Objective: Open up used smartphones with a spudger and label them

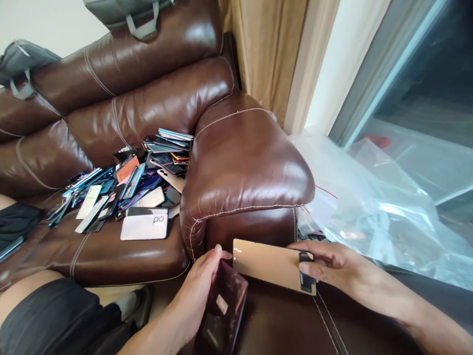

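Observation:
My right hand [323, 264] grips a flat, gold phone [266, 261] by its right end, with the thumb on a black camera block there. Small pale dots mark the phone's far left corner. My left hand [197, 281] is closed along the left edge of a dark maroon phone [227, 315], tilted, with a small pale sticker on its face. The two phones are close together above the brown leather seat; whether they touch I cannot tell. Most of my left fingers are hidden behind the maroon phone.
Several loose phones [136, 185] lie heaped on the sofa [148, 266], a white phone [142, 228] at the front. The padded armrest [251, 158] rises between heap and hands. Clear plastic bags [377, 197] lie at the right by the window. Another person's leg [22, 219] shows at far left.

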The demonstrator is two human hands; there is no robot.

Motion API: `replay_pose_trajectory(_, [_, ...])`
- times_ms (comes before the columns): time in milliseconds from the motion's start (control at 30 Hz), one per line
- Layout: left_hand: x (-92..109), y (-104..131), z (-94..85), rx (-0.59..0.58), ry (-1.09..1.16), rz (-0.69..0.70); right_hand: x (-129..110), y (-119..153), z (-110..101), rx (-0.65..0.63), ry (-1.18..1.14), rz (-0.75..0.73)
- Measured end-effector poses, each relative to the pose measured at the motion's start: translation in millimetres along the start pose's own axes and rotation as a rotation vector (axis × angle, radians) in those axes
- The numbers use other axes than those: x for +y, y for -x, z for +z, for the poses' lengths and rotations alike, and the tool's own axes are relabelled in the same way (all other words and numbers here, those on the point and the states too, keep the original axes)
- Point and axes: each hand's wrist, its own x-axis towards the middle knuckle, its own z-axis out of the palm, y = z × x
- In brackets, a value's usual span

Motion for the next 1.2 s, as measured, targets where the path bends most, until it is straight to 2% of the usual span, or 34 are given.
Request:
replay_pose_trajectory(167, [-3,-2,-9.4,-0.153,-0.016,0.009,4,-3,-3,0.009,0.018,-0.007])
replay_pose_trajectory(300, [-2,-3,-12.6,-0.185,-0.038,0.002,0,-3,-3,0.038,0.01,0.006])
replay_pose_trajectory(400, [-1,-2,-14.1,-0.191,0.006,-0.013,-2,-2,-2,0.119,0.044,-0.001])
replay_pose_trajectory(533, [-1,-2,-16.3,-0.194,0.041,0.033,0,-3,-5,0.23,0.131,-0.024])
replay_pose_trajectory(733, [-2,-3,-17.3,-0.184,0.058,0.042,3,-5,-8,0.208,0.127,-0.021])
replay_pose_trajectory(1033, [4,0,-17.0,-0.141,0.027,0.043,6,-5,-9,0.303,0.195,-0.028])
replay_pose_trajectory(1200, [7,-1,-18.8,-0.114,0.024,0.05,-3,-3,-4,0.256,0.105,0.001])
